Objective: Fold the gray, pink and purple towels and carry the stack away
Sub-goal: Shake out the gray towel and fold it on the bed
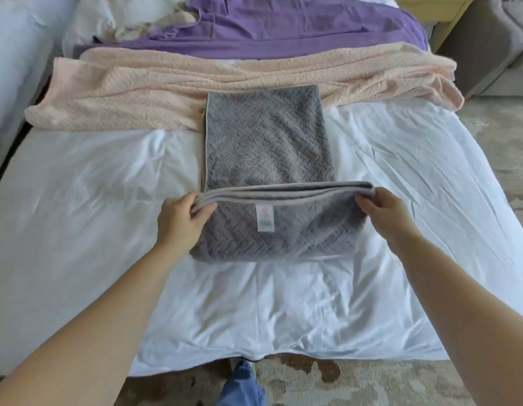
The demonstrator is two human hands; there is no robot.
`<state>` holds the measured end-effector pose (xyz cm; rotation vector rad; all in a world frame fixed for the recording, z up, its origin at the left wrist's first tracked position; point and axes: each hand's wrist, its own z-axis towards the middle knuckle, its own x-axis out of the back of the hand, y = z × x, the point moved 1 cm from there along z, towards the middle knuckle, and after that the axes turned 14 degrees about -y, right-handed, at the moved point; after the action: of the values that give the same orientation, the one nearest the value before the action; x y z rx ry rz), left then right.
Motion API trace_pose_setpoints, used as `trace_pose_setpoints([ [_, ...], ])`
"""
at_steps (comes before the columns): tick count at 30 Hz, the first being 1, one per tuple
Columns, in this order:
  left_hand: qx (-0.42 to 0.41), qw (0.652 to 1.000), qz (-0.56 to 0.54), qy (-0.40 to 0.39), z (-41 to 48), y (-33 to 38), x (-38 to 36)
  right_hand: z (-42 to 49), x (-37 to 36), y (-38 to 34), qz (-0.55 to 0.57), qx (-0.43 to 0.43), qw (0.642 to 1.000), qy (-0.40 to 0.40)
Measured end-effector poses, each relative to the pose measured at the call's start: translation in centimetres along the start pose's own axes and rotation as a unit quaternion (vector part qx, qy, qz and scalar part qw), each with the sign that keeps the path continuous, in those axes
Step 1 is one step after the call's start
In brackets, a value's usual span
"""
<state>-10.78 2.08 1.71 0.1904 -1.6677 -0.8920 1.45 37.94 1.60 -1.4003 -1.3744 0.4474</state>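
The white bed (371, 288) fills the view, with a patterned rug (371, 385) below its near edge. The purple towel (283, 30) lies crumpled along the far edge, the pink towel (137, 95) just before it. Mid-bed, the gray towel (269, 136) overlaps the pink one. Left hand (181, 221) and right hand (386, 215) pinch the corners of its folded-over near end, a white label (265, 218) between them.

— Where's the gray towel (269, 136)?
— Middle of the bed (78, 200), a long herringbone strip; its near end is doubled back, white tag (265, 219) showing, and its far end overlaps the pink towel (166, 92).
— And the purple towel (283, 33)?
— Rumpled at the far side, just beyond the pink one, which sprawls left to right.
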Motion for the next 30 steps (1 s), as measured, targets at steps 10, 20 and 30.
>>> trace_pose_setpoints([
  [10,0.139,0.988,0.005,-0.060,13.4,-5.9,-4.1,12.7,-5.0,0.4,-0.212,-0.095,0.970,0.071],
  [20,0.225,0.967,0.070,-0.095,17.4,-8.4,-5.9,15.6,-6.3,2.6,-0.273,-0.121,0.952,0.073],
  [30,0.235,0.944,-0.232,0.003,7.0,-8.4,-4.4,11.6,-4.7,2.9,-0.085,-0.137,0.986,0.044],
])
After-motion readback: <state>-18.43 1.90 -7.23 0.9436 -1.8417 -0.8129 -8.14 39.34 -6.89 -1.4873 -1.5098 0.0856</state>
